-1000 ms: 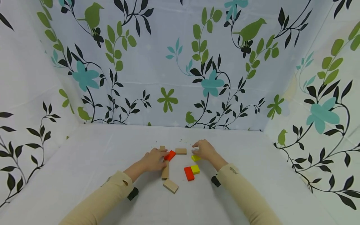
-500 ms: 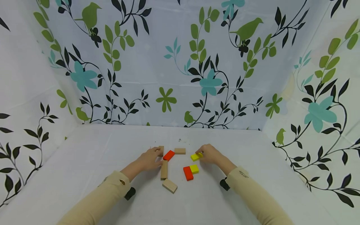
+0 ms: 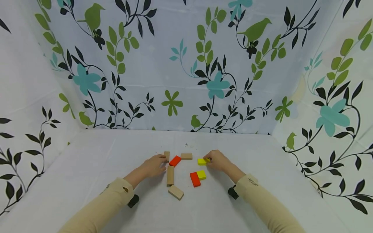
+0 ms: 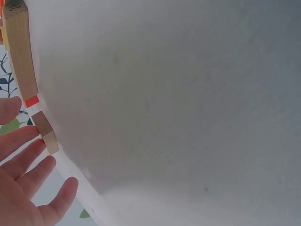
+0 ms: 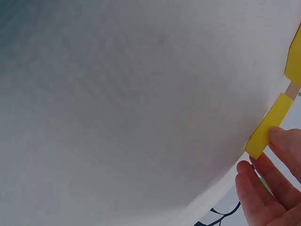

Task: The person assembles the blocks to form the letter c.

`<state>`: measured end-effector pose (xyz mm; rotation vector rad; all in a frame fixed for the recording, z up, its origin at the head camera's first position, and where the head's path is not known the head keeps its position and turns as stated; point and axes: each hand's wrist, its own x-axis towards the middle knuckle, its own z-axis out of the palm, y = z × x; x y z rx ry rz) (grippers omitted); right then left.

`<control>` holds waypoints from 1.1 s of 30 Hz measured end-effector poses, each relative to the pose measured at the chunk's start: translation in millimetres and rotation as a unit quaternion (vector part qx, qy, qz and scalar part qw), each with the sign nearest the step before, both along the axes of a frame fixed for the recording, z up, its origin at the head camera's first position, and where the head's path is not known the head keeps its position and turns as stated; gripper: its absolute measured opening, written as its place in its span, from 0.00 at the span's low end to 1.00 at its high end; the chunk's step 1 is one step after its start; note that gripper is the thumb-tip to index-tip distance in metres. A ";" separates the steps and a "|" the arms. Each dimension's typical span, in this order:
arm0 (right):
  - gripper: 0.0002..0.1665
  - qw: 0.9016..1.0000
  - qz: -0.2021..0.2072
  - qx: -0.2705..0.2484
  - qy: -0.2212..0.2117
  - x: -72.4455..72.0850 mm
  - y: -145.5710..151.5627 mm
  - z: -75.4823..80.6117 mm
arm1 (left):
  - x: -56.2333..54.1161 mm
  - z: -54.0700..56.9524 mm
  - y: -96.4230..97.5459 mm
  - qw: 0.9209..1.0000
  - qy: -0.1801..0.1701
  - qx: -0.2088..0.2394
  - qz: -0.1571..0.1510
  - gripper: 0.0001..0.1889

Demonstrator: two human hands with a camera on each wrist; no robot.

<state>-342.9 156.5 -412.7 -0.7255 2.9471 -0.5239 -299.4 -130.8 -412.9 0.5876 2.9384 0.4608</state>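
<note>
My left hand (image 3: 153, 165) reaches its fingertips to a small wooden block (image 3: 167, 156) left of a slanted red block (image 3: 175, 160). In the left wrist view its fingers (image 4: 37, 172) are spread, and one or two touch or nearly touch that block (image 4: 44, 129). A long wooden block (image 3: 170, 176) lies just below the red one. My right hand (image 3: 218, 160) holds the right end of a yellow block (image 3: 201, 161). The right wrist view shows the thumb on one face of this yellow block (image 5: 269, 125) and a fingertip at its end.
A flat wooden block (image 3: 186, 156) lies between the red and yellow ones. Nearer me are a second red block (image 3: 195, 179) touching another yellow block (image 3: 201, 175), and a tilted wooden block (image 3: 176, 192). The white table (image 3: 116, 155) meets a leaf-patterned cloth (image 3: 140, 64) behind.
My left hand has drawn left, off the red block to the small wooden one. My right hand has shifted slightly right and toward me, taken hold of the yellow block and turned it level.
</note>
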 end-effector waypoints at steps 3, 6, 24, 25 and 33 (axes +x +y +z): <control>0.14 1.000 -0.001 -0.005 0.003 0.6 -1.6 -0.2 | 0.3 1.0 -1.2 1.000 -0.008 0.002 0.000 0.21; 0.14 1.000 -0.011 -0.005 0.002 0.3 -3.5 -1.3 | 0.6 1.3 -2.5 1.000 -0.014 0.003 0.000 0.21; 0.14 1.000 -0.028 0.006 0.009 0.1 -17.8 1.8 | 6.5 0.9 -9.8 1.000 -0.015 0.008 0.001 0.20; 0.14 1.000 -0.029 0.007 0.009 0.3 -18.5 1.8 | 7.1 0.9 -10.4 1.000 -0.015 0.008 0.000 0.21; 0.15 0.999 -0.031 0.012 0.009 0.9 -22.5 1.9 | 13.9 6.8 -13.8 0.999 -0.024 0.019 -0.010 0.21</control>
